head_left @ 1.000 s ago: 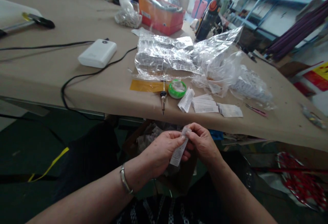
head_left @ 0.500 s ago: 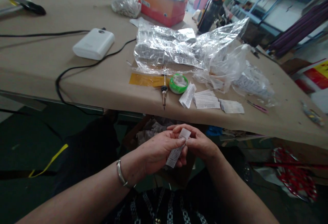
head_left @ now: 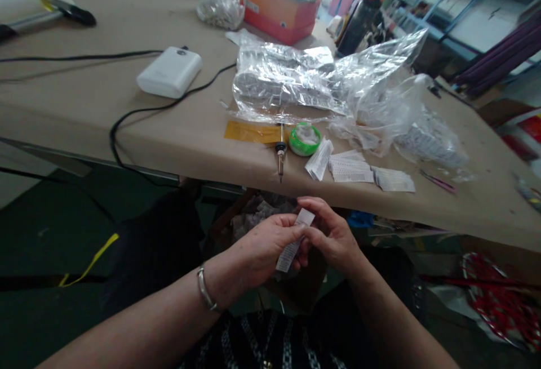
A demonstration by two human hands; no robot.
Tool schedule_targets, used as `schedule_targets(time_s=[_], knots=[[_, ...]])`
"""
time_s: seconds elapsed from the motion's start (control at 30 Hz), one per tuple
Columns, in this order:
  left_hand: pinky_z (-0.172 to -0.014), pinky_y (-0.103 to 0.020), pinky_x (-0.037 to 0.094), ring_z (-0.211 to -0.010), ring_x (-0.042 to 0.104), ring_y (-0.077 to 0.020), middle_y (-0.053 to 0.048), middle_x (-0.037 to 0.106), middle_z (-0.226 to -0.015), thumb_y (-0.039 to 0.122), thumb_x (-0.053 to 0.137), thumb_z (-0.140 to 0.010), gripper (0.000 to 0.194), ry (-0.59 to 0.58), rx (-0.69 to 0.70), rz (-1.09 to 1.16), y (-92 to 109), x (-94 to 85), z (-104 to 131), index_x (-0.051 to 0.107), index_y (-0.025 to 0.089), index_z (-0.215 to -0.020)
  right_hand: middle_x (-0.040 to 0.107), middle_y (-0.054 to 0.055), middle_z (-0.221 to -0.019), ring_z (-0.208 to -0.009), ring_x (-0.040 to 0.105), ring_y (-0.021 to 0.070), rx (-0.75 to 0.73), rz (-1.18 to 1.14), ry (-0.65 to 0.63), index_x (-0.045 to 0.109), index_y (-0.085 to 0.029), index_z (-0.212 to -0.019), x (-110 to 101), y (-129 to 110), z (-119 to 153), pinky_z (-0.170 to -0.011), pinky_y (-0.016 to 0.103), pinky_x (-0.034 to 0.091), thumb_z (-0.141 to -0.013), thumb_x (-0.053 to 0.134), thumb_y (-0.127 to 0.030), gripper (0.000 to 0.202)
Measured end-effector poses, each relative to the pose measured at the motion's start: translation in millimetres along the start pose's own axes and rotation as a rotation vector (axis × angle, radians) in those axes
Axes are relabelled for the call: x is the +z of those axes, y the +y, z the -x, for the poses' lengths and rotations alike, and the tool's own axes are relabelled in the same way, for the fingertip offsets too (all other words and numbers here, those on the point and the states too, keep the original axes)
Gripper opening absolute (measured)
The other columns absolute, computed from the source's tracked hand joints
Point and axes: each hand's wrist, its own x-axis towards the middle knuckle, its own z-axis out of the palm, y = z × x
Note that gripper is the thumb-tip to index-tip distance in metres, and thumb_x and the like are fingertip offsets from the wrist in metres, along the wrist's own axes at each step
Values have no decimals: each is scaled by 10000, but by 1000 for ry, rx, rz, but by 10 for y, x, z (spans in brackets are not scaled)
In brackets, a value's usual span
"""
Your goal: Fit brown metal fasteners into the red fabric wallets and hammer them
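My left hand (head_left: 266, 245) is closed on a white printed label strip (head_left: 288, 255), its thumb pressed across the strip's middle. The strip is tilted, its upper end leaning right; whether it is one label or a thin stack I cannot tell. My right hand (head_left: 336, 239) curls around the strip's upper end. Its thumb rests at the strip's edge beside my left thumb, and its index finger is raised and bent. Both hands are below the table's front edge, over a box (head_left: 224, 217) holding crumpled pale scraps (head_left: 249, 214).
On the brown-covered table (head_left: 190, 143) lie a soldering-iron-like tool (head_left: 280, 158), a green tape roll (head_left: 304, 139), label stacks (head_left: 350, 166), pink tweezers (head_left: 438, 181) and clear plastic bags (head_left: 291, 79). A white power bank (head_left: 169, 72) lies left, near a black cable (head_left: 139, 111).
The right index finger has lifted and spread away from the strip's upper end. My left hand keeps its hold. The whole scene has shifted slightly right in view.
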Motion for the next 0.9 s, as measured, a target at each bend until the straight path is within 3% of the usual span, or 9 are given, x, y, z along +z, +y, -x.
schedule_targets(time_s=[0.07, 0.17, 0.43, 0.6, 0.67, 0.77, 0.9], knots=[[-451, -173, 374, -467, 508, -78, -6, 553, -573, 318, 622, -776, 203, 21, 25, 3, 15, -4, 10, 578, 120, -780, 540, 79, -1235, -1148, 521, 225, -145, 246, 60, 545, -239, -1206, -7, -21, 21, -987, 369, 430, -824, 606, -299, 391], [-448, -173, 372, -465, 506, -78, -9, 556, -575, 298, 609, -783, 183, 20, 36, 0, 22, -10, 15, 587, 115, -789, 548, 92, -1206, -1136, 523, 218, -214, 424, 59, 527, -221, -1232, 2, -39, 42, -986, 366, 428, -860, 560, -278, 378], [-459, -177, 366, -471, 503, -72, -5, 557, -594, 319, 647, -748, 218, 17, 68, 34, 24, -36, 38, 601, 112, -798, 586, 90, -1165, -1103, 548, 221, -223, 445, 63, 537, -224, -1226, 62, -79, 27, -950, 366, 452, -876, 535, -288, 356], [-480, -190, 360, -490, 494, -70, 12, 528, -597, 332, 610, -785, 215, 3, 105, 53, 23, -74, 44, 558, 132, -723, 623, 77, -1117, -1021, 593, 214, -94, 276, 130, 531, -246, -1216, 98, -98, 5, -911, 363, 464, -861, 558, -306, 361], [-486, -200, 355, -481, 479, -71, 19, 510, -585, 356, 585, -804, 251, 18, 136, 36, 20, -84, 42, 529, 141, -687, 651, 52, -1000, -902, 622, 187, 7, 123, 171, 563, -235, -1124, 115, -105, -26, -829, 328, 491, -849, 572, -333, 292], [-503, -207, 347, -475, 458, -71, 19, 497, -553, 351, 542, -829, 271, 83, 190, -40, 17, -86, 45, 507, 147, -654, 644, 5, -782, -684, 610, 138, 146, -104, 129, 598, -204, -896, 151, -124, -101, -658, 262, 499, -813, 612, -366, 183], [-522, -215, 347, -505, 455, -80, 14, 502, -553, 321, 515, -837, 257, 171, 268, -143, 14, -95, 62, 505, 150, -644, 619, -18, -680, -572, 565, 105, 217, -278, 94, 599, -190, -786, 217, -136, -203, -568, 228, 478, -766, 663, -333, 158]])
